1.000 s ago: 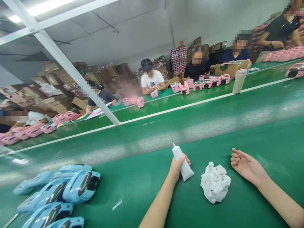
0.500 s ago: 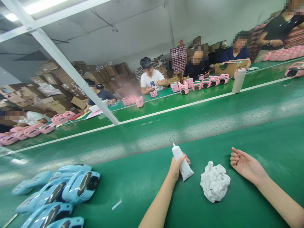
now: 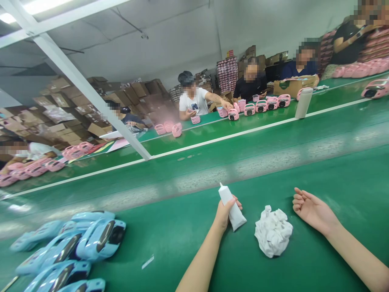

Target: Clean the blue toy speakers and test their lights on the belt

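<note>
Green worktop [image 3: 170, 231]: at near centre, the left hand [image 3: 222, 213] is clamped around a white tube [image 3: 236, 217], nozzle [image 3: 221, 185] pointing far. The right hand [image 3: 311, 207], loosely curled, holds nothing, right of a crumpled white wad [image 3: 273, 232]. Over-squeezing could discharge any contents onto the worktop.

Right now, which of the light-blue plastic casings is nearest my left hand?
The rightmost light-blue plastic casing, its black end toward your left hand, which holds the white tube; it reaches farther right than the others.
</note>
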`<state>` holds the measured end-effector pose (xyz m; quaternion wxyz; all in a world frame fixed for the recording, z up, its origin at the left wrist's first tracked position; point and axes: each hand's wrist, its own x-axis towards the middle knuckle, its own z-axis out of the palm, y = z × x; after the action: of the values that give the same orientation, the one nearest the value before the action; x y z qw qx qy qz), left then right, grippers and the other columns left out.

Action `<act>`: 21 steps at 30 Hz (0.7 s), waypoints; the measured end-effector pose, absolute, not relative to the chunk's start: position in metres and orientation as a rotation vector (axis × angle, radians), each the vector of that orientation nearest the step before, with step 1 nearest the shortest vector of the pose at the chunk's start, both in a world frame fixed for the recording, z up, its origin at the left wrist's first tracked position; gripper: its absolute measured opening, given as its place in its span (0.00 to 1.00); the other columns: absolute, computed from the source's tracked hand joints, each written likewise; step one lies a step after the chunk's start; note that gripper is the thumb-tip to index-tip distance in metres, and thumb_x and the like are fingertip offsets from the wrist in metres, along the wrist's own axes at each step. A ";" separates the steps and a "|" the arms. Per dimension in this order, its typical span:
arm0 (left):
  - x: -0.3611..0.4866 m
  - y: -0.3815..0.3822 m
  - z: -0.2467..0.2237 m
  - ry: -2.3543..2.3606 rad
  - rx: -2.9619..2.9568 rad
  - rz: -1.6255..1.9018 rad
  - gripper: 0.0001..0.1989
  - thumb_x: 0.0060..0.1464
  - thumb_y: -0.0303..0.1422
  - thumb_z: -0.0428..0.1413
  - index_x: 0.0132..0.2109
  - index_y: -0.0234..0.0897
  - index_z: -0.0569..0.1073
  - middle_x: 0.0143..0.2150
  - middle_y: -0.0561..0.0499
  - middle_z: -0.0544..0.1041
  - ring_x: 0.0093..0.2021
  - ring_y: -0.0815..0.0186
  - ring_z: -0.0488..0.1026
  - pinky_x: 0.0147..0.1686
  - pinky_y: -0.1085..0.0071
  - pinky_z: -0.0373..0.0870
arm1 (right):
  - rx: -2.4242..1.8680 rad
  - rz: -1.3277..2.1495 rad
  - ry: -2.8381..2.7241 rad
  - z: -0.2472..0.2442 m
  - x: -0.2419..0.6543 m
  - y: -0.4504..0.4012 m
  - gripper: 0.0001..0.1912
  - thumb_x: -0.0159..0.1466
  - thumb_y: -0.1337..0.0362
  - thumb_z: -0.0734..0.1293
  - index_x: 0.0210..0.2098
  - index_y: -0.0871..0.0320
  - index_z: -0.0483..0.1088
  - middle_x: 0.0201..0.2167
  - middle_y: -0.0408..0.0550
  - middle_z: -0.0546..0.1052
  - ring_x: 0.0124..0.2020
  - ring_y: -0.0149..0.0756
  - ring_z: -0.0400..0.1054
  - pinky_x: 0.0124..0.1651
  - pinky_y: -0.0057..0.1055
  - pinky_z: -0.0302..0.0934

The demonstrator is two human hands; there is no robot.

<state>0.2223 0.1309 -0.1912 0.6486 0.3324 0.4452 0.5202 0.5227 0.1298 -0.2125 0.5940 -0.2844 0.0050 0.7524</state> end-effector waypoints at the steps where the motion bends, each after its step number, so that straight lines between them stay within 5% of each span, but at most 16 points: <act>1: 0.222 0.131 -0.191 1.015 0.753 1.180 0.24 0.33 0.45 0.68 0.32 0.32 0.72 0.24 0.49 0.76 0.25 0.65 0.74 0.29 0.70 0.69 | -0.658 1.750 0.013 -0.212 0.523 0.130 0.10 0.59 0.72 0.65 0.41 0.59 0.68 0.25 0.40 0.61 0.23 0.26 0.59 0.24 0.25 0.63; 21: 0.226 0.136 -0.186 1.090 0.730 1.172 0.25 0.29 0.44 0.69 0.32 0.33 0.71 0.24 0.50 0.77 0.26 0.65 0.74 0.29 0.71 0.71 | -0.600 1.793 0.074 -0.205 0.519 0.136 0.07 0.65 0.70 0.58 0.38 0.59 0.67 0.21 0.40 0.65 0.20 0.25 0.60 0.24 0.22 0.59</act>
<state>0.2260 0.1356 -0.1865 0.6376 0.3198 0.4772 0.5133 0.5192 0.1364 -0.2046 0.5850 -0.2571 0.0316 0.7686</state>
